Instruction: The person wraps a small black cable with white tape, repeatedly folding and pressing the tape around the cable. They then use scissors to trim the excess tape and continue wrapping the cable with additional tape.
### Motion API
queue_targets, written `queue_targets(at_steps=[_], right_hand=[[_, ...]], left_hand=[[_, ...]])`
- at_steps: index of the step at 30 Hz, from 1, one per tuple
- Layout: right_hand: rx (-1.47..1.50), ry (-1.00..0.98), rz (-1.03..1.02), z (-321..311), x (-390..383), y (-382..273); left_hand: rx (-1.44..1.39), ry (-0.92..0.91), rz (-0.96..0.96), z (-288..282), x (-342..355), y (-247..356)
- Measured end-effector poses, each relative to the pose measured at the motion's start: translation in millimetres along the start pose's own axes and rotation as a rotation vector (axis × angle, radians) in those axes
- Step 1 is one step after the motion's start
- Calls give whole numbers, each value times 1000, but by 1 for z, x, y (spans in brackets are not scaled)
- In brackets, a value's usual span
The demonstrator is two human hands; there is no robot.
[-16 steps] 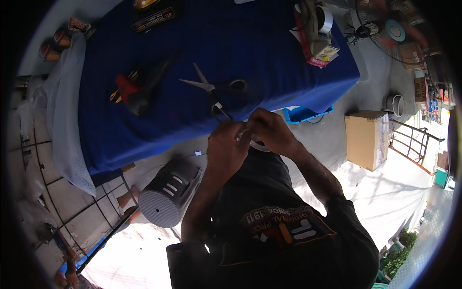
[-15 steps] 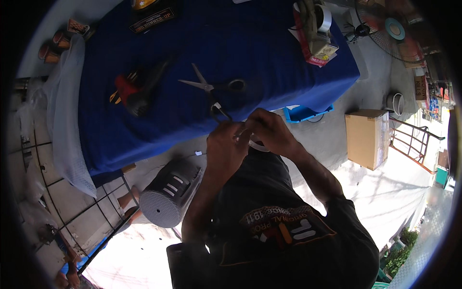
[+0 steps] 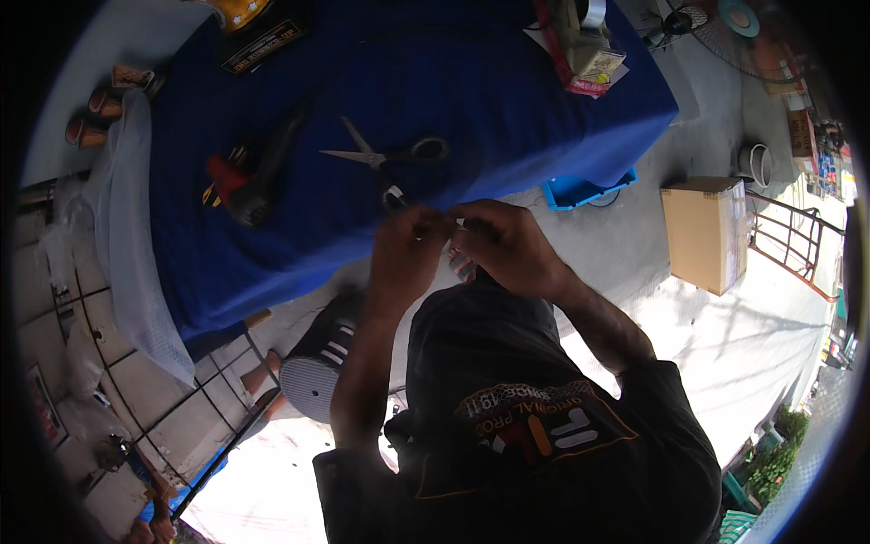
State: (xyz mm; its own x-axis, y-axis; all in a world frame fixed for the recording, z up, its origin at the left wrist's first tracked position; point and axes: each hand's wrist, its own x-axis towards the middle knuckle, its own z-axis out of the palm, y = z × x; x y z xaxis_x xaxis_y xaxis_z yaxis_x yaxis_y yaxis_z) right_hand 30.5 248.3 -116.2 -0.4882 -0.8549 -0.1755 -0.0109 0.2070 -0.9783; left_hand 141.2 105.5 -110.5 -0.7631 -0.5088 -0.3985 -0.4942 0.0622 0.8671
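Observation:
Over the near edge of the blue cloth-covered table [image 3: 362, 231], my two hands meet with fingers bent. My left hand [image 3: 403, 258] is closed, its fingertips pinched together. Against it, my right hand [image 3: 512, 245] is closed too, thumb and forefinger pressed together. A tiny pale bit [image 3: 459, 221] shows between the fingertips; what it belongs to I cannot make out. Just beyond my left hand lie scissors [image 3: 370, 160] with dark handles and blades spread apart. Farther left on the cloth rests a red and black tool [image 3: 240, 189], its kind too dark to tell.
A trophy base [image 3: 261, 47] stands at the far left of the table, a tape roll [image 3: 591, 13] in a holder at the far right. Bubble wrap [image 3: 136, 227] hangs at the left edge. A blue tray [image 3: 589, 189], cardboard box [image 3: 707, 234] and dark striped stool [image 3: 319, 363] are on the floor.
The view has shifted slightly. Both hands remain together, and the right fingers now pinch nearer the left fingertips. A clear round edge seen below the hands before no longer shows.

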Motion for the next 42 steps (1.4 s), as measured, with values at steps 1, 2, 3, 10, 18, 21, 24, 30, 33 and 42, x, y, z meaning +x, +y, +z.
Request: queue_targets(at_steps=[1,2,3,10,18,21,24,30,33,42], right_hand=[[-6,-36,19,0,-1,0],[0,-23,0,0,-1,-1],[5,-10,-16,-1,-1,-1],[-16,-14,10,-7,-3,-4],[-166,-14,-214,-14,-11,-11],[-222,17,-240,-11,-12,-10],[-155,51,-202,-4,-9,-5],[57,60,-55,5,4,16],[124,40,-68,10,17,29],[649,-211,371,6,29,51]], left_hand=[[2,23,3,1,1,-2],[4,44,7,2,2,-4],[7,65,9,2,3,-6],[-160,84,85,2,9,-8],[-51,-119,30,-12,-1,10],[22,-69,95,-11,-4,10],[143,100,187,-7,-2,9],[549,183,209,-28,40,19],[688,121,167,-40,58,26],[1025,-91,294,-62,76,38]])
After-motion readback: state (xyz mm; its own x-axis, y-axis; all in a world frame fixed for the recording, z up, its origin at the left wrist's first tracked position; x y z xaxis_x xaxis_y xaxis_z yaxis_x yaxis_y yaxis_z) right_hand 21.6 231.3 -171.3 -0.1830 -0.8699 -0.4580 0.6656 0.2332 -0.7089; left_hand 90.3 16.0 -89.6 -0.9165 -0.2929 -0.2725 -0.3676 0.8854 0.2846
